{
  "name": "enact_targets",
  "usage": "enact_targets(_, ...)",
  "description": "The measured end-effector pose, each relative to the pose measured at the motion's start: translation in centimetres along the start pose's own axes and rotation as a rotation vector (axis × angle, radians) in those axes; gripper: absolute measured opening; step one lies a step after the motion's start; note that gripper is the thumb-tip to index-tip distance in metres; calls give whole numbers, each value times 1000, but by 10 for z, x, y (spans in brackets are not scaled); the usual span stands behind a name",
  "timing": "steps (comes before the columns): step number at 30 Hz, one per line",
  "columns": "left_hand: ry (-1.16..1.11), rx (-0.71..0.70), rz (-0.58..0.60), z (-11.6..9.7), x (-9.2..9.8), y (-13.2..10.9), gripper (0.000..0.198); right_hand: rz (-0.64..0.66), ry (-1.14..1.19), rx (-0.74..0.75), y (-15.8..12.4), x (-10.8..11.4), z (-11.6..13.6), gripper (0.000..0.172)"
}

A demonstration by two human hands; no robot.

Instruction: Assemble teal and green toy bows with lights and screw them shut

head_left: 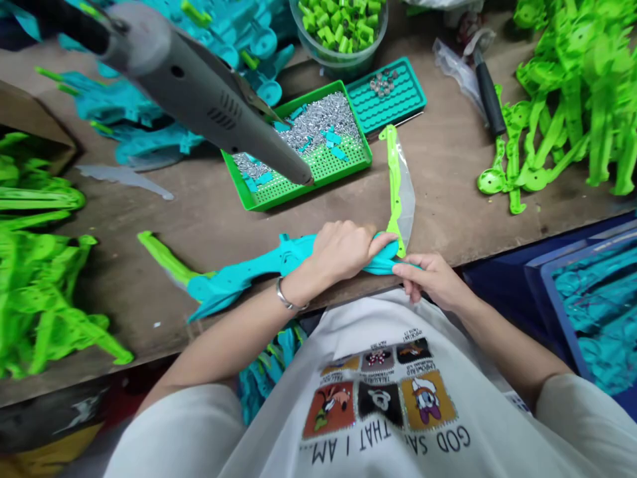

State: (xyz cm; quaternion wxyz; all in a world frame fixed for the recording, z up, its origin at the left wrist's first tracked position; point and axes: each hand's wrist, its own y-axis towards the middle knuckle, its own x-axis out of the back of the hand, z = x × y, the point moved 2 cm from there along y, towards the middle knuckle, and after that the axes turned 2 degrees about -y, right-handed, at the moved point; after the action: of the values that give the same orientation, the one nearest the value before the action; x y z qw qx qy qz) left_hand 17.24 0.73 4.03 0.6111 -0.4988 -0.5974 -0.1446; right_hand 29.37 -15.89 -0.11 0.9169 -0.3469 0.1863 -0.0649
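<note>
A long teal plastic bow-shaped toy piece lies along the table's front edge. Lime-green arms stick out at both ends: the left arm slants up and left, and the right arm stands upright with a clear curved plastic strip along it. My left hand, with a silver bracelet at the wrist, is closed over the teal piece right of its middle. At its right tip, my right hand pinches the teal plastic between thumb and fingers. The hands hide part of that end.
A grey power screwdriver hangs over a green tray of screws. Behind are a teal tray and a tub of green bits. Green parts pile left and right. A black-handled tool lies right.
</note>
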Motion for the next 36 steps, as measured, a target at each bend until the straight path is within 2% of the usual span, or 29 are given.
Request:
enact_targets(4, -69, -54, 38, 9, 2, 5, 89, 120, -108, -92, 3, 2, 9, 52)
enact_targets(6, -127, -55, 5, 15, 1, 7, 87, 170, -109, -113, 7, 2, 13, 53)
enact_targets(9, -213, -46, -73, 24, -1, 12, 80, 131, -27, -70, 14, -1, 16, 48)
enact_targets(12, -292, -45, -201, 31, -5, 8, 66, 71, 35, -54, 17, -8, 15, 46)
enact_targets(15, -465, -1, -468, 34, -13, -18, 49, 55, 44, -74, 17, -14, 16, 46)
enact_targets(17, -680, 96, -598, 31, -26, -45, 48, 52, 39, -80, 15, -15, 18, 47)
enact_targets(18, -831, 161, -596, 29, -36, -57, 52, 56, 35, -83, 15, -15, 19, 47)
enact_targets(19, -1037, 214, -515, 24, -47, -67, 54, 66, 26, -87, 15, -16, 19, 47)
enact_targets(21, -1500, 305, -273, 11, -68, -78, 55, 99, -3, -93, 15, -17, 20, 48)
enact_targets(23, -1893, 313, -141, -5, -79, -76, 55, 141, -42, -99, 17, -20, 19, 49)
enact_targets(25, -2163, 287, -163, -19, -81, -65, 55, 180, -86, -108, 20, -23, 18, 51)
enact_targets(28, -2362, 311, -358, -33, -75, -49, 51, 209, -258, -104, 20, -22, 24, 54)
enact_targets(30, -2421, 333, -451, -38, -73, -43, 51, 184, -522, -14, 17, -19, 41, 52)
enact_targets(31, -2440, 334, -463, -40, -72, -41, 51, 132, -675, 74, 16, -18, 54, 50)
enact_targets(33, -2464, 329, -454, -42, -74, -40, 54, -73, -915, 323, 17, -19, 87, 43)
enact_targets(35, -2472, 334, -464, -42, -77, -39, 56, -311, -949, 599, 25, -29, 122, 36)
enact_targets(36, -2469, 344, -481, -43, -78, -39, 57, -382, -902, 719, 34, -37, 136, 41)
